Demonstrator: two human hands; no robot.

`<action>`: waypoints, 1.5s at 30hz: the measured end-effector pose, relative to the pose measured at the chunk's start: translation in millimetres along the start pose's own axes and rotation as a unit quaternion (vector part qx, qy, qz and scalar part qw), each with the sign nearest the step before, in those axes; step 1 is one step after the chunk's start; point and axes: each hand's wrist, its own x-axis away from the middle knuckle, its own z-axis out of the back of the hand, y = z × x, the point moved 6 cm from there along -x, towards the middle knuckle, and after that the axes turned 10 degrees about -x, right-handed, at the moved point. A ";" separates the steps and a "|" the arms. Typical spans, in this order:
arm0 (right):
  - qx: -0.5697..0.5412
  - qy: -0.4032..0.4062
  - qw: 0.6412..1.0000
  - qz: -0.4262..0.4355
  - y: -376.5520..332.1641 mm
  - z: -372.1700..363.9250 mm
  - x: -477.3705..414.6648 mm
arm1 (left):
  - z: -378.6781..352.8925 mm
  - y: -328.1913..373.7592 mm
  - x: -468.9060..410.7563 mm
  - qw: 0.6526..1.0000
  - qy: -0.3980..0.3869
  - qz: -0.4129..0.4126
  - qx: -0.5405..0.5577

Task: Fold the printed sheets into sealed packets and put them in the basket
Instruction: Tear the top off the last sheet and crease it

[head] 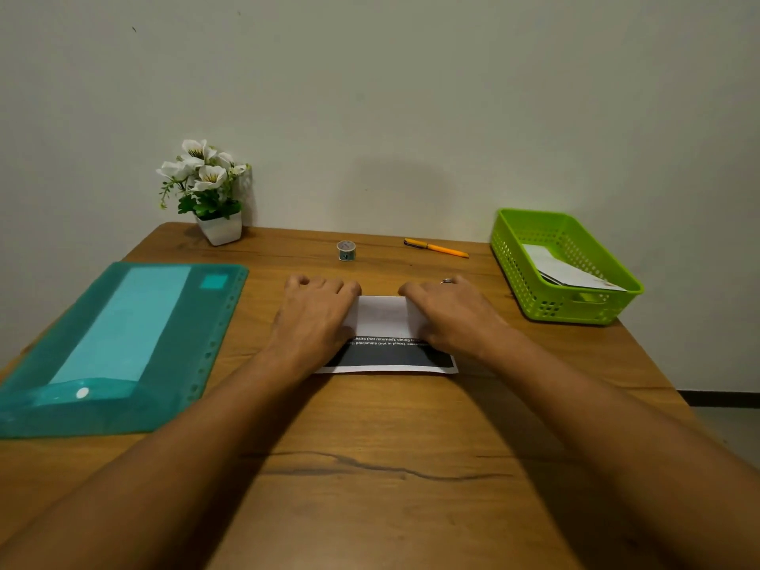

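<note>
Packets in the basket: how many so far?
1 plainly visible: a white packet lying in the green basket, far right. A dark edge beneath it may be a second; cannot tell. Another sheet is unfinished under the left hand and right hand.
</note>
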 end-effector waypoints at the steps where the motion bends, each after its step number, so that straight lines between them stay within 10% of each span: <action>1: 0.001 0.003 1.000 -0.002 4.1 1.9 2.5 | 0.1 -2.8 1.7 1.000 0.004 0.002 0.002; 29: -0.113 0.021 0.990 -0.086 -4.2 -43.3 24.3 | -37.9 21.5 14.3 0.985 -0.029 -0.019 0.170; 45: -0.140 -0.066 0.975 -0.161 26.9 -72.3 24.4 | -69.4 7.9 11.3 0.978 -0.192 -0.028 0.075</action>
